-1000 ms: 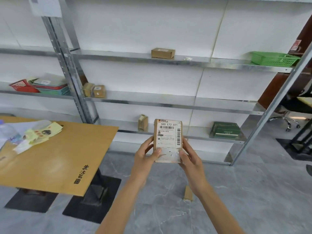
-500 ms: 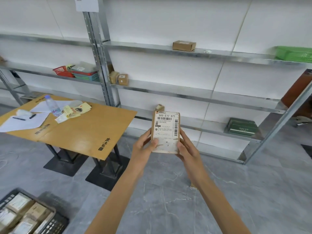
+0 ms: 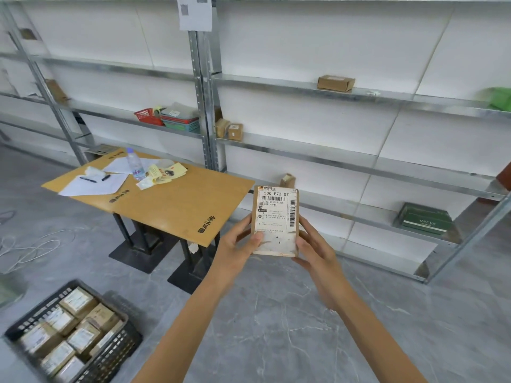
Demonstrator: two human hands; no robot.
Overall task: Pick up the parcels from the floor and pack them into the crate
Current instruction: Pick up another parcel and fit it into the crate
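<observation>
— Holding a small brown cardboard parcel with a white shipping label (image 3: 276,221) upright in mid-air, the person has both hands on it. The left hand (image 3: 237,244) has its thumb on the label face and its fingers round the left edge. The right hand (image 3: 315,252) wraps the right edge near the bottom corner. It's well off the grey marble floor (image 3: 276,327), just right of the wooden table (image 3: 171,205).

— Yeah, looks like the carry-over bit. The dark slatted plastic crate (image 3: 119,355) sits on the floor at near left, pretty full of labelled brown boxes (image 3: 77,302). Can't tell how much room is left tbh. Best bet is two hands until it's over the rim, then turn it to fit a gap and lower it in, not drop it, so the packed ones don't get shoved.
</observation>
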